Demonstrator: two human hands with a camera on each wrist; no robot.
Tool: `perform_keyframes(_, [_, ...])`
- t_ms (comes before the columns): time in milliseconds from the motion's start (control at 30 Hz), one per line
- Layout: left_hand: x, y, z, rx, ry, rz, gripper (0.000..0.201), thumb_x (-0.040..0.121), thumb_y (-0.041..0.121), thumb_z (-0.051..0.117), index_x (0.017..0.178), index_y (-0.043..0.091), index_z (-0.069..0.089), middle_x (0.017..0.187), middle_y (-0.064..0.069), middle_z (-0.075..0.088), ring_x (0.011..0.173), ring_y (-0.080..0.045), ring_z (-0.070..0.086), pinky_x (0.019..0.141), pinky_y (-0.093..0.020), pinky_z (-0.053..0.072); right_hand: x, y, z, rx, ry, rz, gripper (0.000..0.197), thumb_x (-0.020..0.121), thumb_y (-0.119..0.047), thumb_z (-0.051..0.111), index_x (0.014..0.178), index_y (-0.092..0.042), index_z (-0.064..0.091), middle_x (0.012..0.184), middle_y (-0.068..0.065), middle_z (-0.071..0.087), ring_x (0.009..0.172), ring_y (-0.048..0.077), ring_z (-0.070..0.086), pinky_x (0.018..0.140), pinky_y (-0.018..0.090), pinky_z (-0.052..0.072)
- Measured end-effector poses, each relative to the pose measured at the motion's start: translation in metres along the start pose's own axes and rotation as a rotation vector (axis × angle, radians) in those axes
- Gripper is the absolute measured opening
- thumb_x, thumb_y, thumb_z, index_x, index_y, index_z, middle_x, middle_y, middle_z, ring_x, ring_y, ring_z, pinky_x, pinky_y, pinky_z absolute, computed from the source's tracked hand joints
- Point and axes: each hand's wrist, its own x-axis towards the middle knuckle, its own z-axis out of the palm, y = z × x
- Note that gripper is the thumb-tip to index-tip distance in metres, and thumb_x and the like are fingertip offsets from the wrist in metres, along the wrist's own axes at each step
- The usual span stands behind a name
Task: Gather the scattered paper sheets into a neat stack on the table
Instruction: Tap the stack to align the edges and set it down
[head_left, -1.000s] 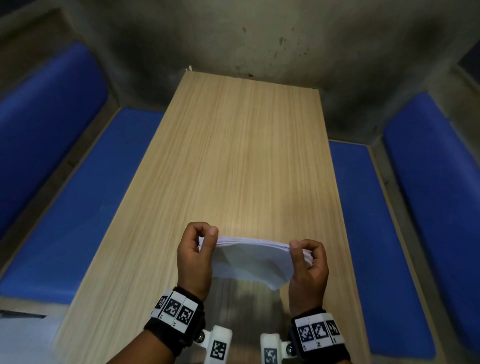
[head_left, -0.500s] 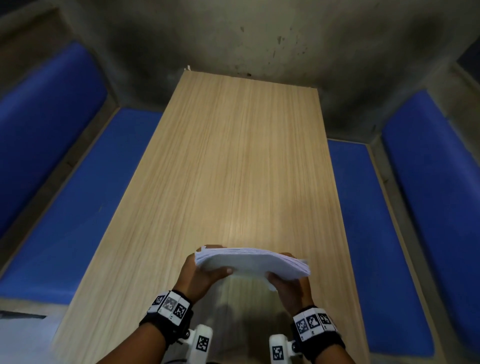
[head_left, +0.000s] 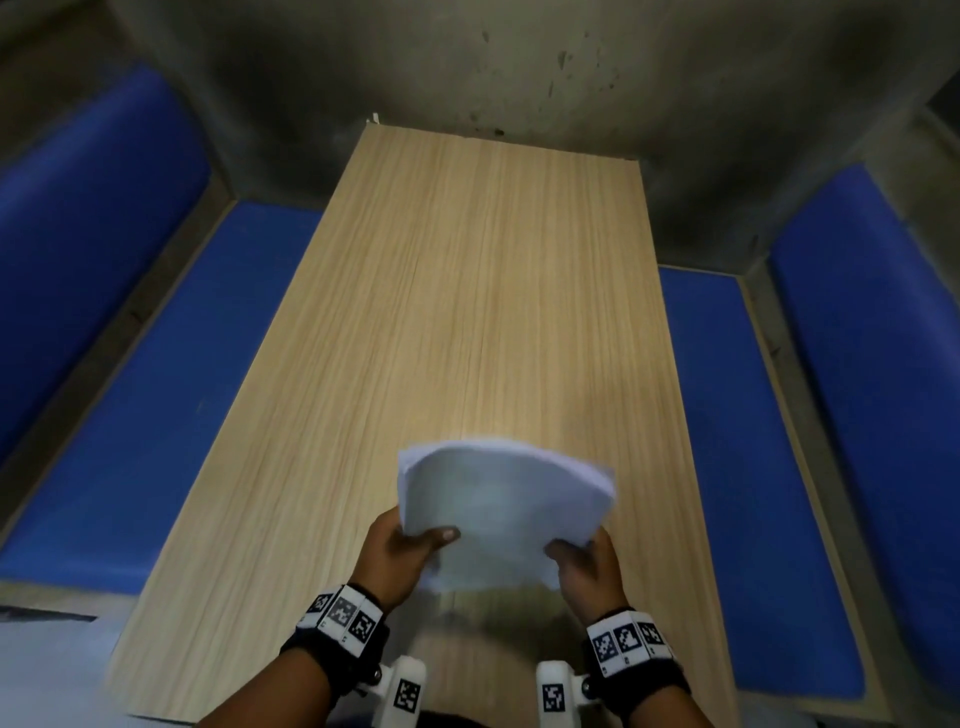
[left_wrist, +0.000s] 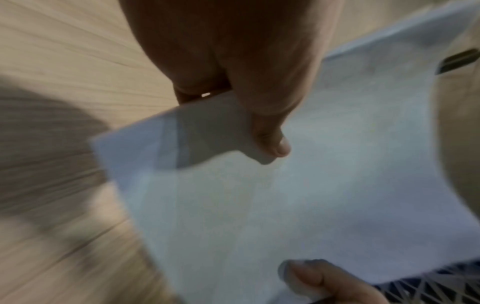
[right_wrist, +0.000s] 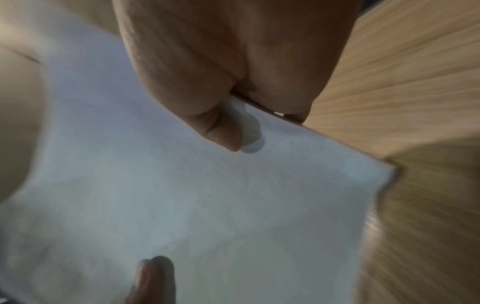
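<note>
A stack of white paper sheets (head_left: 498, 509) is held above the near part of the wooden table (head_left: 457, 312), its broad face turned up toward me and its far edge fanned a little. My left hand (head_left: 400, 551) grips the stack's near left edge with the thumb on top. My right hand (head_left: 587, 564) grips the near right edge the same way. The left wrist view shows the thumb pressed on the sheets (left_wrist: 311, 185), fingers hidden beneath. In the right wrist view the thumb lies on the paper (right_wrist: 182, 195) and the fingers are under it.
Blue cushioned benches run along the table's left (head_left: 156, 395) and right (head_left: 737, 467) sides, with blue backrests beyond them. A stained grey wall (head_left: 467, 67) stands at the table's far end. No loose sheets lie on the tabletop.
The stack has tipped from edge-on to face-up and moved a little away from me. Both hands shifted from pinching its top corners to holding its near edge, thumbs on top.
</note>
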Motion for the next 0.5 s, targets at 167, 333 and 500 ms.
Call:
perform_keyframes(167, [0.023,0.005,0.0,0.026,-0.03,-0.084,0.035,0.076,0.015,0.082,0.109,0.014,0.07,0.099,-0.002,0.077,0.089,-0.021,0.073,0.071,-0.029,0.059,0.012,-0.005,-0.003,0.015,-0.062,0.032,0.049,0.082,0.006,0.056,0.121,-0.024,0.053,0.11,-0.004,0.066,0.101,0.021,0.062,0.083,0.033,0.051])
perform_keyframes(333, [0.043,-0.011,0.009,0.166,0.035,-0.151,0.048,0.079,0.021,0.076,0.123,0.014,0.058,0.109,-0.005,0.071,0.095,-0.025,0.069,0.077,-0.031,0.055,0.036,0.021,0.005,-0.06,0.024,0.088,0.055,0.082,0.012,0.049,0.126,-0.02,0.049,0.113,0.004,0.066,0.104,0.026,0.064,0.087,0.033,0.052])
perform_keyframes(500, [0.049,-0.024,0.009,0.267,0.03,-0.207,0.063,0.08,0.008,0.069,0.139,0.012,0.045,0.125,-0.009,0.066,0.098,-0.02,0.064,0.08,-0.025,0.049,0.043,0.043,0.009,-0.207,0.049,0.181,0.057,0.087,0.0,0.058,0.14,-0.013,0.042,0.131,0.008,0.057,0.114,0.025,0.057,0.097,0.031,0.045])
